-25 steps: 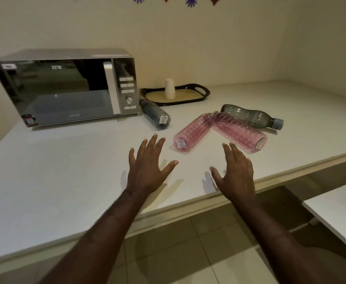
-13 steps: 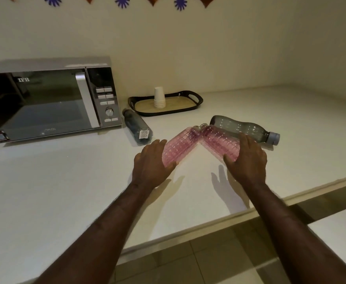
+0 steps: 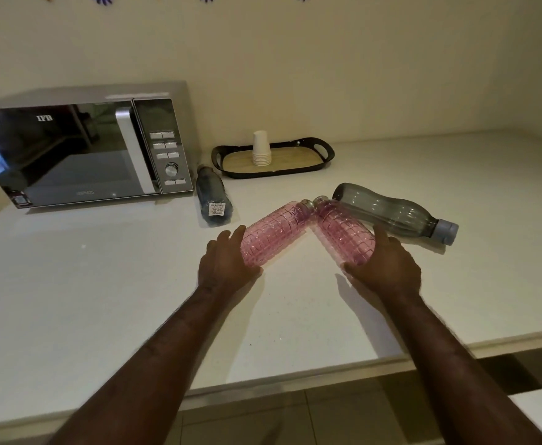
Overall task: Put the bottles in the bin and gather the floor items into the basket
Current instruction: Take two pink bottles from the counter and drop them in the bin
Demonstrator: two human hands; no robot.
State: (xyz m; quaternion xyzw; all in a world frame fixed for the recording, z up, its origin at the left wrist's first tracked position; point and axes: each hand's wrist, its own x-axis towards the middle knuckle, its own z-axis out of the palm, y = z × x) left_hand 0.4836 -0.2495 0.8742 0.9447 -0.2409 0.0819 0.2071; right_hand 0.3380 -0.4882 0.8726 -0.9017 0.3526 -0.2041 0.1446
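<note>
Both bare forearms stretch up from the bottom of the frame toward the centre. The left hand [image 3: 226, 264] cups the base of the left pink bottle [image 3: 271, 234], fingers curling round it. The right hand [image 3: 386, 268] wraps the base of the right pink bottle [image 3: 343, 231], thumb underneath.

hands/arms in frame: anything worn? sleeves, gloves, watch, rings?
Nothing worn that shows. Left hand and right hand are bare, no gloves. No watch or band at either wrist, and both forearms are bare to the frame edge, no sleeves in view. Rings: none visible, though the fingers are partly hidden.
</note>
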